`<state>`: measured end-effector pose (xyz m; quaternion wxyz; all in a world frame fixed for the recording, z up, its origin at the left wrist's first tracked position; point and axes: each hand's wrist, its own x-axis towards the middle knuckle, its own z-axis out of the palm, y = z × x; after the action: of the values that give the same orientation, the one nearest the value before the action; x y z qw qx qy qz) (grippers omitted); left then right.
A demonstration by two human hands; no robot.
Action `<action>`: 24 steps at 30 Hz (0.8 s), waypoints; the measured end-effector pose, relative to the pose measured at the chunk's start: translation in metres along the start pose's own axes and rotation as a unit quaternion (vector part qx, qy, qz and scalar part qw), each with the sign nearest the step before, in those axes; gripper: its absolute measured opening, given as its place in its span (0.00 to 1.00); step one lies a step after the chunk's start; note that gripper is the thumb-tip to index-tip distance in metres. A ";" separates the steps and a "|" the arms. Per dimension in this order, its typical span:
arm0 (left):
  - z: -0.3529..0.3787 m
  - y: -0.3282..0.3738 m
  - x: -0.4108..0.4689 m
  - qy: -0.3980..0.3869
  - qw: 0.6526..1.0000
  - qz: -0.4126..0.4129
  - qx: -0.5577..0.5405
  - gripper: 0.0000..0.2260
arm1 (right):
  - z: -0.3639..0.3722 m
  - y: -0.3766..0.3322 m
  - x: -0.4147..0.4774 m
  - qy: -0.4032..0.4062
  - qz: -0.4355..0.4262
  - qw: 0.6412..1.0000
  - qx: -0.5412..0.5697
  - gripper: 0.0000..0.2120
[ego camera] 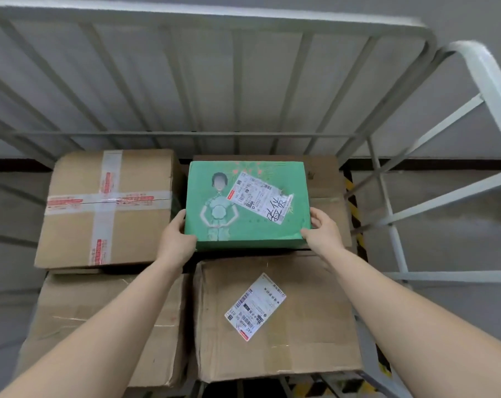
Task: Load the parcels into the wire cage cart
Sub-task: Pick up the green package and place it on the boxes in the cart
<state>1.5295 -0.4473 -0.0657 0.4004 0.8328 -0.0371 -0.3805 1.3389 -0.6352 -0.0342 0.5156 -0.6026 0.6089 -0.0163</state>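
Taped box (105, 208): brown cardboard, far left of the cart, crossed with clear tape carrying red print. It rests on top of a lower box.
Lower left box (105, 320): plain brown cardboard, near left, partly under the taped box and crossed by the left forearm.
Left hand (175, 239): grip closed on the near left corner of the green box, thumb on the top face, fingers under and around the edge.
Green box (243, 214): held between both hands over the far right part of the load. Its top face shows a printed figure in a green dress. Whether its base is already resting on the box beneath cannot be told.
Shipping label (259, 196): white, stuck at a slant on the upper right of the green box, with black handwritten characters on its lower end.
Labelled box (275, 320): large brown cardboard, near right, just in front of the green box, with a white barcode label set at a slant on top.
Rear box (326, 185): brown cardboard, showing behind and to the right of the green box.
Right hand (322, 231): grip closed on the near right corner of the green box, thumb on top.
Cart (237, 81): grey metal bars, back wall rising behind the boxes, side frame on the right.
Floor (444, 202): grey, with a yellow and black striped strip beside the cart's right edge.
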 end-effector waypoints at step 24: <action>0.076 -0.134 -0.166 0.130 0.901 -0.350 -0.220 0.18 | -0.057 0.207 -0.122 0.024 0.422 0.867 0.263 0.26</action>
<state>1.3294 -0.3441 -0.0885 0.4155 0.7247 0.3939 -0.3834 1.1222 -0.5219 -0.0661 0.5981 -0.1300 0.7903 0.0286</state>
